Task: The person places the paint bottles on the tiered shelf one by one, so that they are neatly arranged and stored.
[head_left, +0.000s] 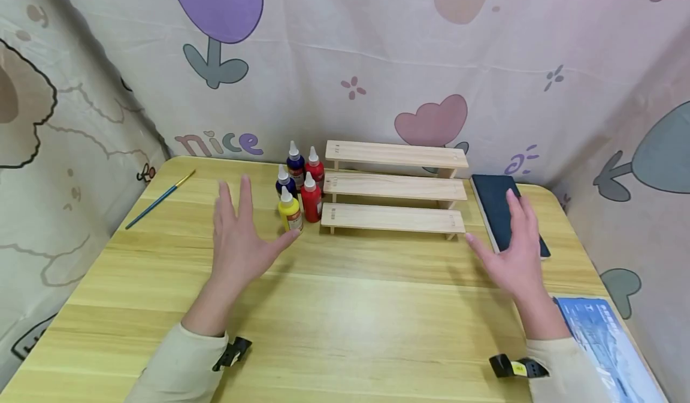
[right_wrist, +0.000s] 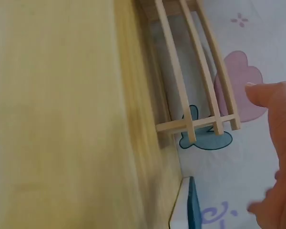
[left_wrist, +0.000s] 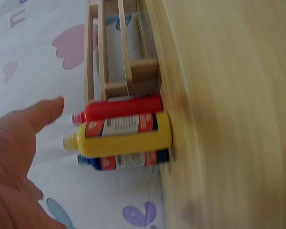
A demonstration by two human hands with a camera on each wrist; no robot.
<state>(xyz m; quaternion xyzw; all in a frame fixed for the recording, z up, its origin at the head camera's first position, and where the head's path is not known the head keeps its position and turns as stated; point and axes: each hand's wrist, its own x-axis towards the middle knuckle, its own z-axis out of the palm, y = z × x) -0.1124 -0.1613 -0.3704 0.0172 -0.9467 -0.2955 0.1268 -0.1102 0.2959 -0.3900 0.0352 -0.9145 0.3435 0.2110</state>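
Note:
My left hand (head_left: 239, 247) hovers over the table with fingers spread and thumb out, holding nothing. Its thumb tip overlaps the yellow paint bottle (head_left: 291, 214) in the head view. Behind and beside that bottle stand red paint bottles (head_left: 311, 202) and dark blue paint bottles (head_left: 295, 164), all with white nozzles. My right hand (head_left: 517, 259), also spread and holding nothing, is raised near a dark notebook (head_left: 493, 196) and partly covers it. Between the hands, farther back, a three-step wooden rack (head_left: 393, 185) stands upright beside the bottles.
A paintbrush (head_left: 160, 199) with a blue handle lies at the table's back left. At the right front edge is a blue-and-white printed pad (head_left: 598, 337), partly behind the right forearm. A printed curtain (head_left: 323, 50) hangs right behind the wooden table (head_left: 345, 325).

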